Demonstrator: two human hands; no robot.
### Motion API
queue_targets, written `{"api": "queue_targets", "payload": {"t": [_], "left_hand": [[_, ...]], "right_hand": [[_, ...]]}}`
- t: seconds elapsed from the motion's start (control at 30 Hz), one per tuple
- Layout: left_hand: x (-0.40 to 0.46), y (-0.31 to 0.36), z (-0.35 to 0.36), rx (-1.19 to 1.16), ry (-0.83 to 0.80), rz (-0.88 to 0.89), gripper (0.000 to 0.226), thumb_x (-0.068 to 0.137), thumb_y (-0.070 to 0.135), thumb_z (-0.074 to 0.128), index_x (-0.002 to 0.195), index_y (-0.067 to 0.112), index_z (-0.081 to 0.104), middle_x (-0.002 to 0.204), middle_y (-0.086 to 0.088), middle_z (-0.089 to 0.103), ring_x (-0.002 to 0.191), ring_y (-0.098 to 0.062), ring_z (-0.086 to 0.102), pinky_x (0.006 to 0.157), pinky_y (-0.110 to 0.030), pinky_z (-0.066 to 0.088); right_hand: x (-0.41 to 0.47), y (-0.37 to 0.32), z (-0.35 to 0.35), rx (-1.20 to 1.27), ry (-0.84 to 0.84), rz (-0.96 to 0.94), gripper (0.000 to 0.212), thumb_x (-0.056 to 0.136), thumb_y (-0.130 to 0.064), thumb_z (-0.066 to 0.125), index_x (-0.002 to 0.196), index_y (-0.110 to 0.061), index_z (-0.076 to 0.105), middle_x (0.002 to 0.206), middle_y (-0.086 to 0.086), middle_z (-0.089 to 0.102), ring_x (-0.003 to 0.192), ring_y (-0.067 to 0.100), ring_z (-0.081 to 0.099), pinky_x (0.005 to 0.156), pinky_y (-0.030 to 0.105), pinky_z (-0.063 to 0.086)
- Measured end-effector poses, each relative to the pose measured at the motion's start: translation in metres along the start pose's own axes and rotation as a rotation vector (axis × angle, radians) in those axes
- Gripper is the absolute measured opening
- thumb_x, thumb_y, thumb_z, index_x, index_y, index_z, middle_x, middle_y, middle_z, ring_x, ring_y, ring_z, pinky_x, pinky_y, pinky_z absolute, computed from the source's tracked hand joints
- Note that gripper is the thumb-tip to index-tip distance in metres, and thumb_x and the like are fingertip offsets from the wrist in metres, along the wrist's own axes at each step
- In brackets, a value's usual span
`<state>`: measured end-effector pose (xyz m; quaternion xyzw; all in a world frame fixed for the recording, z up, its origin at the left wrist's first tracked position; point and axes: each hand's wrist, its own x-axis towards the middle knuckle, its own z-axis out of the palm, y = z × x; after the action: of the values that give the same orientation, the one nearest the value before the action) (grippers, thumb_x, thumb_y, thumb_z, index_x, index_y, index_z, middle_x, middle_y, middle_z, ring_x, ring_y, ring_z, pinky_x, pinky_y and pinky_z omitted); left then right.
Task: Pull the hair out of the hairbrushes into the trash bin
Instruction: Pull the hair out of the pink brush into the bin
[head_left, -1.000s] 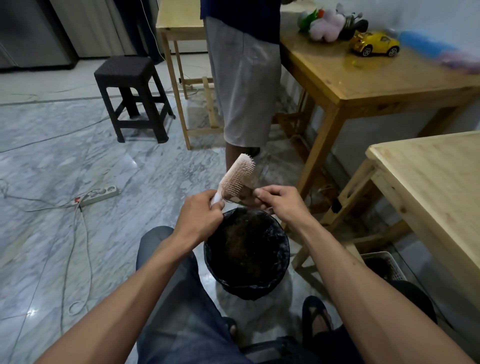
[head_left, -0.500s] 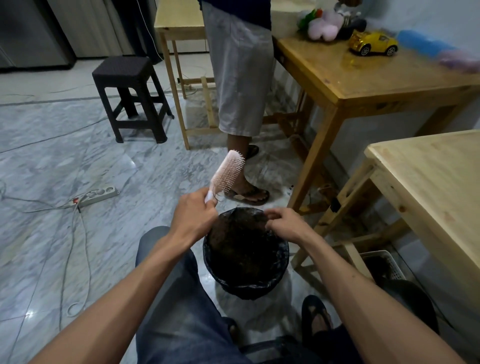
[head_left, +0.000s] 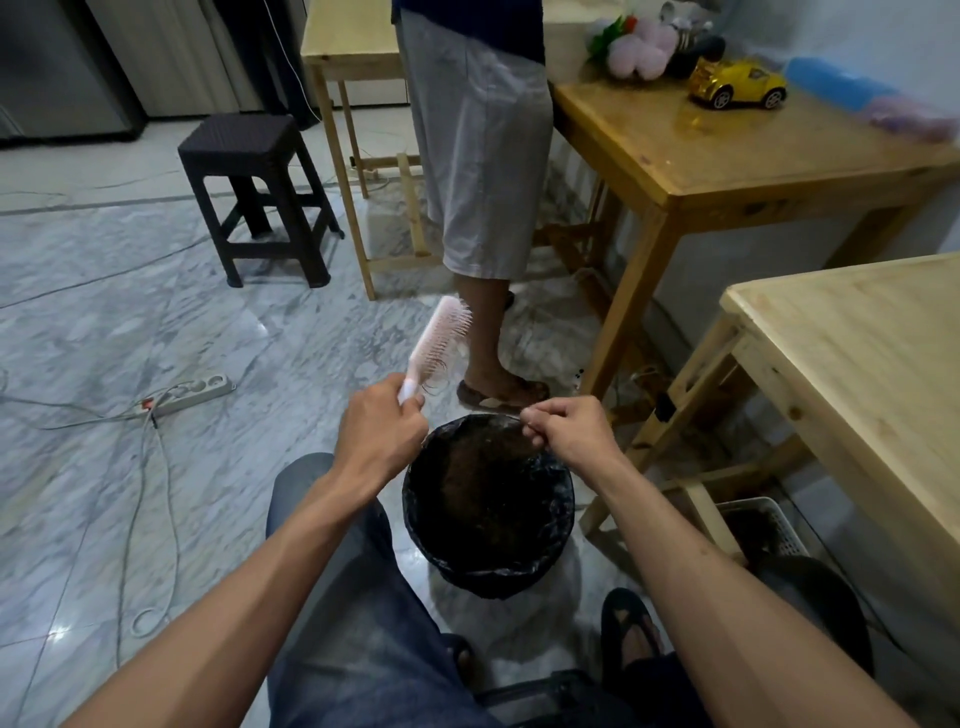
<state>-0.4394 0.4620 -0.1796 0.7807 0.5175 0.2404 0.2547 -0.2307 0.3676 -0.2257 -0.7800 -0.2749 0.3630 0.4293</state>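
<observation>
My left hand (head_left: 382, 423) grips the handle of a pink hairbrush (head_left: 439, 340), which points up and away with its bristles facing right. A few dark hairs hang from its lower bristles. My right hand (head_left: 566, 428) is closed over the far right rim of the black trash bin (head_left: 488, 506), its fingertips pinching thin strands of hair (head_left: 511, 415) that stretch left toward the brush. The bin stands on the floor between my knees, lined with a black bag and holding brown hair.
Another person stands just beyond the bin, one sandalled foot (head_left: 501, 392) close to its rim. Wooden tables (head_left: 857, 358) stand at right and far right, a black stool (head_left: 254, 192) far left, a power strip (head_left: 189, 392) with cables on the floor, a white basket (head_left: 763, 530) under the near table.
My right hand came off the brush and moved right, drawing hair over the bin's rim. The brush has turned so that its bristles face right. The standing person has shifted a foot.
</observation>
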Motion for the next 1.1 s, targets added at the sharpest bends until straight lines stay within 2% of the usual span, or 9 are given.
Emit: {"api": "queue_targets", "payload": {"t": [0.13, 0.3, 0.47, 0.63, 0.7, 0.83, 0.93, 1.0, 1.1], "left_hand": [[0.001, -0.001, -0.003, -0.007, -0.005, 0.026, 0.009, 0.094, 0.019, 0.056, 0.087, 0.015, 0.062, 0.061, -0.002, 0.055, 0.053, -0.020, 0.049, 0.047, -0.030, 0.030], [-0.002, 0.002, 0.003, -0.005, -0.081, 0.050, 0.007, 0.093, 0.020, 0.057, 0.092, 0.017, 0.062, 0.060, 0.002, 0.053, 0.050, -0.016, 0.047, 0.046, -0.028, 0.027], [-0.007, 0.004, 0.006, -0.010, -0.206, 0.065, 0.020, 0.086, 0.018, 0.062, 0.106, 0.018, 0.065, 0.067, 0.002, 0.059, 0.055, -0.014, 0.053, 0.047, -0.027, 0.035], [-0.006, 0.000, 0.007, 0.027, -0.270, 0.080, 0.028, 0.089, 0.012, 0.059, 0.116, 0.015, 0.063, 0.081, -0.007, 0.064, 0.067, -0.020, 0.057, 0.055, -0.032, 0.041], [-0.004, -0.006, 0.005, 0.038, -0.221, 0.034, 0.024, 0.091, 0.016, 0.059, 0.115, 0.014, 0.062, 0.081, -0.007, 0.063, 0.065, -0.020, 0.055, 0.053, -0.032, 0.039], [-0.003, -0.011, 0.000, 0.175, -0.115, 0.041, 0.021, 0.094, 0.024, 0.057, 0.114, 0.022, 0.061, 0.081, -0.005, 0.065, 0.070, -0.028, 0.057, 0.058, -0.036, 0.043], [-0.006, -0.008, 0.000, 0.195, -0.108, 0.098, 0.018, 0.096, 0.023, 0.054, 0.113, 0.023, 0.059, 0.083, -0.004, 0.064, 0.071, -0.028, 0.056, 0.057, -0.036, 0.042], [-0.007, -0.007, 0.003, 0.210, -0.114, 0.143, 0.015, 0.096, 0.022, 0.052, 0.110, 0.023, 0.057, 0.084, -0.002, 0.063, 0.073, -0.028, 0.055, 0.056, -0.034, 0.038], [-0.007, -0.006, 0.006, 0.230, -0.118, 0.210, 0.014, 0.096, 0.024, 0.051, 0.110, 0.024, 0.056, 0.086, -0.001, 0.060, 0.075, -0.029, 0.055, 0.056, -0.035, 0.039]], "right_hand": [[0.001, 0.010, -0.002, -0.176, 0.005, 0.097, 0.014, 0.093, -0.023, 0.076, 0.080, -0.019, 0.082, 0.076, -0.002, 0.080, 0.074, 0.012, 0.073, 0.088, 0.043, 0.063], [-0.010, -0.017, -0.003, -0.222, -0.136, 0.000, 0.051, 0.094, -0.024, 0.061, 0.144, -0.026, 0.058, 0.122, -0.007, 0.062, 0.103, 0.013, 0.059, 0.081, 0.029, 0.048], [-0.011, -0.038, 0.006, 0.190, -0.192, -0.021, 0.041, 0.089, -0.057, 0.070, 0.118, -0.028, 0.071, 0.116, -0.002, 0.076, 0.108, 0.014, 0.072, 0.099, 0.036, 0.055], [-0.008, -0.038, 0.009, 0.266, -0.042, -0.034, 0.015, 0.094, -0.021, 0.076, 0.085, -0.009, 0.080, 0.082, 0.008, 0.078, 0.075, 0.018, 0.070, 0.083, 0.035, 0.062], [-0.009, -0.035, 0.006, 0.247, 0.034, 0.014, 0.017, 0.095, -0.017, 0.074, 0.082, -0.010, 0.080, 0.076, 0.005, 0.076, 0.067, 0.013, 0.067, 0.069, 0.025, 0.059], [-0.007, -0.015, -0.004, 0.148, 0.136, 0.084, 0.022, 0.093, -0.019, 0.075, 0.072, -0.016, 0.080, 0.068, -0.003, 0.076, 0.068, 0.013, 0.068, 0.068, 0.027, 0.055], [-0.006, -0.008, -0.005, 0.007, 0.048, 0.127, 0.018, 0.095, -0.021, 0.072, 0.079, -0.019, 0.082, 0.077, -0.002, 0.077, 0.076, 0.014, 0.068, 0.068, 0.027, 0.052], [-0.005, -0.012, -0.004, -0.025, -0.027, 0.138, 0.016, 0.095, -0.024, 0.068, 0.104, -0.022, 0.081, 0.096, -0.004, 0.075, 0.095, 0.015, 0.068, 0.083, 0.030, 0.053], [-0.001, -0.024, 0.000, 0.198, -0.104, 0.087, 0.023, 0.097, -0.043, 0.066, 0.115, -0.029, 0.070, 0.103, -0.009, 0.071, 0.109, 0.018, 0.069, 0.101, 0.037, 0.054]]}}
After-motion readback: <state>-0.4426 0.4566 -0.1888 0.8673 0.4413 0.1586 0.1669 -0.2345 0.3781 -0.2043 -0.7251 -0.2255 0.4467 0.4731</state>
